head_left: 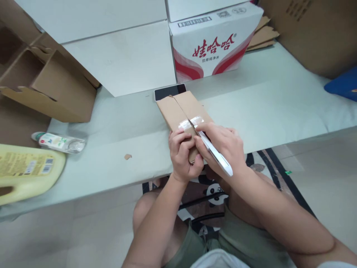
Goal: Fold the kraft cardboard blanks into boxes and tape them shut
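A small flat cardboard box [178,108] lies at the near edge of the table, with clear tape [196,120] across its lengthwise seam. My left hand [182,150] is closed on the box's near end, thumb below and fingers curled over the top. In my right hand [223,143] is a slim white utility knife [216,152], its tip down at the seam beside the tape. The blade itself is hard to make out. Beyond the box's far end rests a phone [170,92] with a dark screen, partly covered by the box.
White cartons [119,59] and a red-and-white water carton [212,52] stand behind. An open brown cardboard box [64,85], a plastic bottle [63,142] and a yellow jug [30,171] are at left. A cardboard scrap [128,156] lies on the pale-green table cover [117,130].
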### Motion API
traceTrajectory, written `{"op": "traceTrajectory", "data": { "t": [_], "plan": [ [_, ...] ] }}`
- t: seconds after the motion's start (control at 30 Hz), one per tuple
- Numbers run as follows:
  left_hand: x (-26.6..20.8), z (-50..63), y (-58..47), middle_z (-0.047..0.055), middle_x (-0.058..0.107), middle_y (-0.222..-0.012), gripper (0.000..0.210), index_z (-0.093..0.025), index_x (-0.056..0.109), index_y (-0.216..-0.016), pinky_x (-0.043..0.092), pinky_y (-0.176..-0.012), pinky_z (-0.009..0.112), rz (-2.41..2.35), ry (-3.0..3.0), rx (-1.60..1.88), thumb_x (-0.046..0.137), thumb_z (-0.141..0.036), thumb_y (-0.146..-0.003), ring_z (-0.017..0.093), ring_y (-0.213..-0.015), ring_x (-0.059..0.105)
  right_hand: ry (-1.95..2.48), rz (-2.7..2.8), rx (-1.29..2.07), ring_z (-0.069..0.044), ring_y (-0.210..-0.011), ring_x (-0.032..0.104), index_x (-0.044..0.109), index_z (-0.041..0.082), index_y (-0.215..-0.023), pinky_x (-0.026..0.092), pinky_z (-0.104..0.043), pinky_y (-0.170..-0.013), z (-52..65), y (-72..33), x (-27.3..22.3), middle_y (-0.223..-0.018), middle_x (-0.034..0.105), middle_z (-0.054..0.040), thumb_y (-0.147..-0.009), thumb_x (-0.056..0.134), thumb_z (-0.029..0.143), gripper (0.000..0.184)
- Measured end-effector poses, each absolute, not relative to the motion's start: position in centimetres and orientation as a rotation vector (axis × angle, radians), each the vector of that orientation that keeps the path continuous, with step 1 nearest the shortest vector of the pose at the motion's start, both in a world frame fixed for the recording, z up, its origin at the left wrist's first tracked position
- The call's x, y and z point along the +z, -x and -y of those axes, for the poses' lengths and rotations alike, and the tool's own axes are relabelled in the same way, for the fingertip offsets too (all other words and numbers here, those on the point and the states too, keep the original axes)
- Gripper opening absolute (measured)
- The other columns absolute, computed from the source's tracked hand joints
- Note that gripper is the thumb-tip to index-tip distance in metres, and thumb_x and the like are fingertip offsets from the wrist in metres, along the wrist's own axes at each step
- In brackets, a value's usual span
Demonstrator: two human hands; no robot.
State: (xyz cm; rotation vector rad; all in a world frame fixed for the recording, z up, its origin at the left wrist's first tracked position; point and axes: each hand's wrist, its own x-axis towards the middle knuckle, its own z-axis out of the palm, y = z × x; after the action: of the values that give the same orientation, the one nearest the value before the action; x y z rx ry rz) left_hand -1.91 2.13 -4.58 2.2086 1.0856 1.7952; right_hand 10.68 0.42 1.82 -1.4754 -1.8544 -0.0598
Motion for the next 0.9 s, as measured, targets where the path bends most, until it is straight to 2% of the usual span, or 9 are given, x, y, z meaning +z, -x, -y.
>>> {"op": "traceTrajectory", "data": {
  "t": [0.13, 0.3, 0.63, 0.7, 0.77, 0.83, 0.9],
  "plan": [
    [-4.5, -2.2, 2.1, 0.008, 0.057, -0.105, 0.018, -0.025, 0.055, -0.101, 0.048, -0.099, 0.055, -1.121, -2.277, 1.757, 0.051, -0.031, -0.084, 0.031, -0.115, 0.057, 1.460, 1.832, -0.060, -0.016, -0.080, 0.070, 0.061, 0.025, -0.087, 0.040, -0.032, -0.075, -0.6, -10.7, 1.9, -0.083, 0.075, 0.0010, -0.094, 0.053, 0.027, 0.010],
    [-4.5, -2.1, 2.2, 0.008, 0.057, -0.106, 0.018, -0.025, 0.055, -0.101, 0.046, -0.101, 0.055, -1.083, -2.259, 1.782, 0.052, -0.032, -0.085, 0.031, -0.114, 0.057, 1.327, 1.822, -0.075, -0.020, -0.098, 0.074, 0.060, 0.024, -0.082, 0.046, -0.033, -0.084, -0.5, -11.0, 1.5, -0.091, 0.078, -0.0020, -0.089, 0.053, 0.020, 0.011],
    [-4.9, -2.4, 2.6, 0.008, 0.055, -0.106, 0.026, -0.026, 0.050, -0.109, 0.048, -0.100, 0.056, -1.126, -2.363, 1.777, 0.049, -0.044, -0.089, 0.032, -0.115, 0.058, 1.160, 1.738, 0.055, -0.025, -0.103, 0.076, 0.059, 0.024, -0.082, 0.053, -0.038, -0.087, 0.2, -11.9, 0.7, -0.090, 0.078, -0.0027, -0.081, 0.054, 0.013, 0.012],
    [-5.1, -2.7, 2.8, 0.008, 0.054, -0.109, 0.036, -0.027, 0.047, -0.114, 0.048, -0.101, 0.056, -1.094, -2.370, 1.808, 0.050, -0.053, -0.089, 0.032, -0.116, 0.057, 1.106, 1.698, 0.125, -0.025, -0.102, 0.076, 0.059, 0.024, -0.086, 0.055, -0.041, -0.088, 0.1, -12.0, 0.4, -0.091, 0.077, -0.0041, -0.084, 0.052, 0.016, 0.010],
    [-5.3, -3.1, 3.1, 0.008, 0.053, -0.113, 0.047, -0.028, 0.042, -0.119, 0.049, -0.102, 0.057, -1.068, -2.363, 1.841, 0.053, -0.060, -0.087, 0.030, -0.116, 0.057, 1.054, 1.615, 0.152, -0.025, -0.096, 0.076, 0.056, 0.025, -0.094, 0.058, -0.042, -0.082, -0.2, -12.2, -0.1, -0.093, 0.074, -0.0062, -0.093, 0.046, 0.027, 0.010],
    [-5.5, -3.6, 3.7, 0.009, 0.052, -0.116, 0.053, -0.030, 0.037, -0.123, 0.048, -0.104, 0.057, -1.091, -2.335, 1.859, 0.054, -0.063, -0.086, 0.028, -0.115, 0.057, 1.066, 1.476, 0.080, -0.024, -0.089, 0.075, 0.052, 0.026, -0.102, 0.059, -0.042, -0.073, -0.9, -12.7, -0.5, -0.100, 0.071, -0.0097, -0.100, 0.033, 0.040, 0.024],
    [-5.7, -4.0, 4.4, 0.009, 0.050, -0.117, 0.053, -0.030, 0.036, -0.124, 0.047, -0.106, 0.057, -1.143, -2.284, 1.886, 0.053, -0.064, -0.086, 0.027, -0.115, 0.056, 1.129, 1.326, -0.038, -0.023, -0.087, 0.073, 0.050, 0.026, -0.104, 0.058, -0.041, -0.067, -1.9, -13.7, -1.1, -0.110, 0.067, -0.0127, -0.102, 0.028, 0.045, 0.029]
  ]
}}
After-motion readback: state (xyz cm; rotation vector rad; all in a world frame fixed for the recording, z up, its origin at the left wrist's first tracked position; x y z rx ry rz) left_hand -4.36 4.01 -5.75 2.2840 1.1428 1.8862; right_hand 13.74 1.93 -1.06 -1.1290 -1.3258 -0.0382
